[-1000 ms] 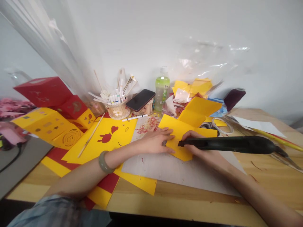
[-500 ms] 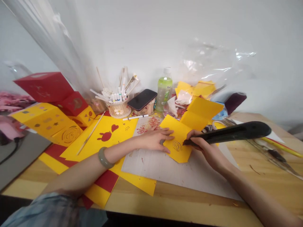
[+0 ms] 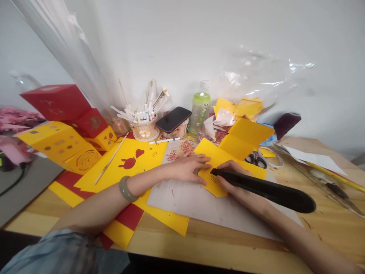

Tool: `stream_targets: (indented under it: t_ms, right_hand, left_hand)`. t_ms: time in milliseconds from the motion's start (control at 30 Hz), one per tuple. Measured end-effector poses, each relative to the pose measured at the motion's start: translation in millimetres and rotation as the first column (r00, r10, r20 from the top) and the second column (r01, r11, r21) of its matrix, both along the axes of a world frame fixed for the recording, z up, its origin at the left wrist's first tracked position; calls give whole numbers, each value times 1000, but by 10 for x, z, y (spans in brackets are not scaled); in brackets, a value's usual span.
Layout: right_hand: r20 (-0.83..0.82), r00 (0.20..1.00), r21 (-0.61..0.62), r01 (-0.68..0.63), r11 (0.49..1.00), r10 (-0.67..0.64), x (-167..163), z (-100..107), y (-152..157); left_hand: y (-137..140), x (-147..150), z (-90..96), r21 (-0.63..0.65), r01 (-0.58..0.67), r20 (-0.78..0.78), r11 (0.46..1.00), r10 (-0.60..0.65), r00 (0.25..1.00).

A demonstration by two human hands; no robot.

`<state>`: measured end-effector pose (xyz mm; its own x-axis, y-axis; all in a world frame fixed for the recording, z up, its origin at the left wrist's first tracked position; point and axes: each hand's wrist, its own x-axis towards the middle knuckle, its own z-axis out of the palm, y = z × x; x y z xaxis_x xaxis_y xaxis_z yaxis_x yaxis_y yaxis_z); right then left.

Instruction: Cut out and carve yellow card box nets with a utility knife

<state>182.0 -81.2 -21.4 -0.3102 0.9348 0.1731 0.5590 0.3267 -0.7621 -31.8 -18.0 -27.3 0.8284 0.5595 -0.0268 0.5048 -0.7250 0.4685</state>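
A folded yellow card point(image 3: 211, 150) lies on a grey-white work mat point(image 3: 182, 205), with a rose-like swirl of cut lines near its lower end. My left hand point(image 3: 186, 169) rests flat on the card's left edge, fingers spread, holding nothing. In the grip of my right hand point(image 3: 232, 180) is a long, black pen-shaped tool point(image 3: 270, 190), its kind not clear. Its tip meets the card at the swirl and covers part of the pattern. The tool's thick rear end points to the lower right over my forearm.
Yellow sheets point(image 3: 159, 152) with red cut-outs and a wooden stick lie left. Red and yellow patterned boxes point(image 3: 54, 146) stand beyond. Behind are a marker basket point(image 3: 145, 131), a phone point(image 3: 173, 118), a green bottle point(image 3: 199, 108); scissors point(image 3: 256, 160) and a tape roll point(image 3: 270, 156) lie right.
My right hand has moved slightly left, and the black tool has swung so its rear end sits lower. Its tip has shifted from the swirl's right side onto its upper part. My left hand stays put.
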Motion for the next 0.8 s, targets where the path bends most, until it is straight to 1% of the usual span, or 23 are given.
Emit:
stream_targets:
  t_ms: [167, 233, 367, 567, 667, 733, 800]
  right_hand:
    - [54, 998, 69, 37, 997, -41, -96, 34, -27]
    - [58, 997, 59, 53, 997, -56, -121, 55, -34]
    - [80, 996, 18, 24, 1000, -25, -124, 72, -34]
    - [120, 991, 71, 51, 996, -60, -142, 70, -41]
    - [153, 985, 139, 63, 988, -84, -154, 28, -45]
    - [181, 980, 188, 55, 981, -89, -147, -36, -31]
    - [205, 976, 212, 29, 977, -74, -132, -115, -8]
  left_hand:
    - [11, -5, -19, 8, 1, 4, 1000, -2, 1000]
    - [19, -9, -30, 11, 10, 11, 1000, -10, 1000]
    - [23, -13, -35, 12, 10, 23, 1000, -11, 1000]
    - [21, -8, -29, 8, 4, 9, 1000, -4, 1000]
    - [23, -9, -36, 11, 2, 12, 1000, -2, 1000]
    - [22, -5, -33, 17, 0, 7, 1000, 0, 1000]
    - [20, 3, -20, 26, -3, -7, 1000, 4, 1000]
